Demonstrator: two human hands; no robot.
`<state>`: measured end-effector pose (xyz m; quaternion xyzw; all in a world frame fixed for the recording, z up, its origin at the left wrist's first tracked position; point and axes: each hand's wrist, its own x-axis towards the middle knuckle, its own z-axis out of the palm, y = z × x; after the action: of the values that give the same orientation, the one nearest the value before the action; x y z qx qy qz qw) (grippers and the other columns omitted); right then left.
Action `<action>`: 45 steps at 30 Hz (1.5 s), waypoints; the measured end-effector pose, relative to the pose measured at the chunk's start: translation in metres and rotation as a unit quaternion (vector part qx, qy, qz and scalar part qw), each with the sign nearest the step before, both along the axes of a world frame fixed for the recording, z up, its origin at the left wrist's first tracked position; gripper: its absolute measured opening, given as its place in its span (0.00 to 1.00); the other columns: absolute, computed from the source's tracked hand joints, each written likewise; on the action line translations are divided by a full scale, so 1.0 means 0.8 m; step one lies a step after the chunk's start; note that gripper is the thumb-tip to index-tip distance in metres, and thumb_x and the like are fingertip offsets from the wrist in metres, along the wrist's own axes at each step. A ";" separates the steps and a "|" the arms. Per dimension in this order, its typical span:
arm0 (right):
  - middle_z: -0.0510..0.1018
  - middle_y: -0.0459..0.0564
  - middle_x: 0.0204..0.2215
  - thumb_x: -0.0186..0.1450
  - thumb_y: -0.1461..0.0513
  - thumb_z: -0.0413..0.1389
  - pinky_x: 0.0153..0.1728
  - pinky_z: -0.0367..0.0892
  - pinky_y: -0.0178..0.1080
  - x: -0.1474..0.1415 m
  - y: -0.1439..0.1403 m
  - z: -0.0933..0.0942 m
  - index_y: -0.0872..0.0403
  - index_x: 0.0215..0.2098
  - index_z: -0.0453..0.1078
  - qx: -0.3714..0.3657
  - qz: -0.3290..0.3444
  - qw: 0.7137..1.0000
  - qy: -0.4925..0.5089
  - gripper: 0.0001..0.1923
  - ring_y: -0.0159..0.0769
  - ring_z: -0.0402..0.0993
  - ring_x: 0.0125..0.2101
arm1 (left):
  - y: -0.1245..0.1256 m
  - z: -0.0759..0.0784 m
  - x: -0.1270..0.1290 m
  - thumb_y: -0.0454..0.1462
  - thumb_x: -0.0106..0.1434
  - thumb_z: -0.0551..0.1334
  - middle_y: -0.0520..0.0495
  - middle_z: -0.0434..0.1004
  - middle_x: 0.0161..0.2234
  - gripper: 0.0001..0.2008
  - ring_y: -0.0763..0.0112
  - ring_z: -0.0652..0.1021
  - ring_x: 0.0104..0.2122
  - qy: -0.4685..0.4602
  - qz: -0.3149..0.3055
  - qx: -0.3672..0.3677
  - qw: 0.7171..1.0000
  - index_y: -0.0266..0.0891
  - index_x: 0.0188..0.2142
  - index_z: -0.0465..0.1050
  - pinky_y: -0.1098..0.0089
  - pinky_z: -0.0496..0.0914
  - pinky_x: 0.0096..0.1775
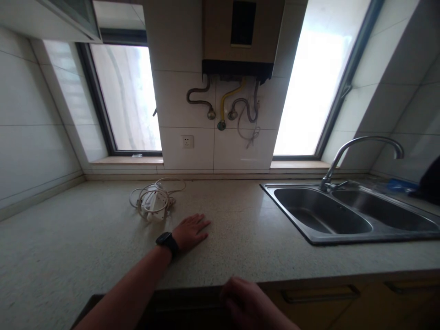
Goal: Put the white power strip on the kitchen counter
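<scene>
While the left hand (190, 232) lies flat on the worktop (240, 220), fingers (202, 224) spread and gripping nothing, the coiled cable bundle (153, 200) sits just beyond it, apart, not touched.
Right hand (249, 302) is at the worktop's front edge, blurred; can't tell its grip. Bundle looks light, floppy; loose loops likely snag or unwind, so I'd pinch the white block at the coil's centre. Sink (347, 215) and tap (357, 158) are well right of the bundle; wall socket (187, 141) behind it.

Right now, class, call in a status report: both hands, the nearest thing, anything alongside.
Left hand flat on countertop, empty. Right hand at counter edge, blurred. Coiled cable just beyond left hand, untouched. Sink off right.
</scene>
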<state>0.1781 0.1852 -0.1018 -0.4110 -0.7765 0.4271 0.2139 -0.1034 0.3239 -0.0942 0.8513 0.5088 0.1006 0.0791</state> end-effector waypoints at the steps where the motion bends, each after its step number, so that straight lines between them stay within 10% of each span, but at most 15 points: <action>1: 0.77 0.49 0.37 0.64 0.64 0.53 0.38 0.65 0.36 -0.005 0.023 0.023 0.50 0.41 0.73 0.050 0.012 0.999 0.008 0.09 0.35 0.72 0.36 | 0.010 -0.002 0.004 0.56 0.67 0.46 0.47 0.49 0.68 0.30 0.55 0.53 0.66 -0.002 0.006 0.003 1.000 0.54 0.65 0.53 0.53 0.48 0.63; 6: 0.77 0.50 0.36 0.64 0.64 0.51 0.38 0.64 0.36 -0.036 0.156 0.073 0.53 0.40 0.71 0.210 -0.030 0.977 0.023 0.08 0.34 0.71 0.34 | 0.055 -0.012 0.015 0.58 0.66 0.45 0.47 0.50 0.68 0.31 0.55 0.53 0.66 -0.013 0.032 0.031 0.999 0.55 0.65 0.54 0.52 0.47 0.63; 13: 0.62 0.60 0.62 0.68 0.53 0.50 0.59 0.49 0.48 -0.092 0.285 0.014 0.55 0.64 0.56 0.257 -0.089 0.955 -0.118 0.29 0.46 0.55 0.61 | 0.105 -0.032 0.016 0.57 0.66 0.47 0.47 0.54 0.66 0.30 0.55 0.58 0.64 -0.031 0.085 0.067 0.994 0.54 0.64 0.56 0.51 0.50 0.62; 20: 0.53 0.57 0.67 0.68 0.42 0.42 0.62 0.38 0.53 -0.104 0.293 0.004 0.51 0.68 0.49 0.272 -0.006 0.943 -0.194 0.37 0.50 0.46 0.65 | 0.101 -0.021 0.026 0.44 0.66 0.53 0.45 0.62 0.63 0.25 0.58 0.63 0.61 -0.065 -0.013 0.076 0.995 0.48 0.62 0.61 0.56 0.53 0.63; 27: 0.62 0.58 0.62 0.67 0.44 0.47 0.60 0.51 0.45 -0.093 0.286 0.024 0.54 0.66 0.53 0.233 0.055 0.970 -0.044 0.35 0.44 0.54 0.62 | 0.087 0.005 0.041 0.35 0.63 0.56 0.42 0.73 0.54 0.21 0.65 0.74 0.51 -0.218 -0.099 0.057 0.969 0.40 0.56 0.68 0.65 0.67 0.54; 41: 0.78 0.53 0.44 0.69 0.49 0.47 0.49 0.63 0.43 -0.075 0.297 0.018 0.52 0.48 0.73 0.168 0.075 0.983 0.005 0.21 0.41 0.72 0.46 | 0.063 0.008 0.038 0.42 0.61 0.61 0.50 0.82 0.36 0.12 0.68 0.78 0.37 -0.240 -0.053 -0.040 0.969 0.40 0.39 0.79 0.71 0.68 0.40; 45: 0.76 0.55 0.49 0.70 0.45 0.43 0.53 0.60 0.45 -0.082 0.287 0.019 0.54 0.55 0.67 0.053 0.082 0.983 0.156 0.27 0.42 0.71 0.51 | 0.060 0.013 0.034 0.46 0.64 0.57 0.48 0.81 0.31 0.16 0.69 0.78 0.32 -0.235 -0.022 -0.012 0.972 0.38 0.37 0.79 0.71 0.66 0.37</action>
<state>0.1125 0.4145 -0.0863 -0.2628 -0.7863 0.4600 0.3180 -0.0764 0.3718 -0.0837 0.8139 0.4582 0.2901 0.2084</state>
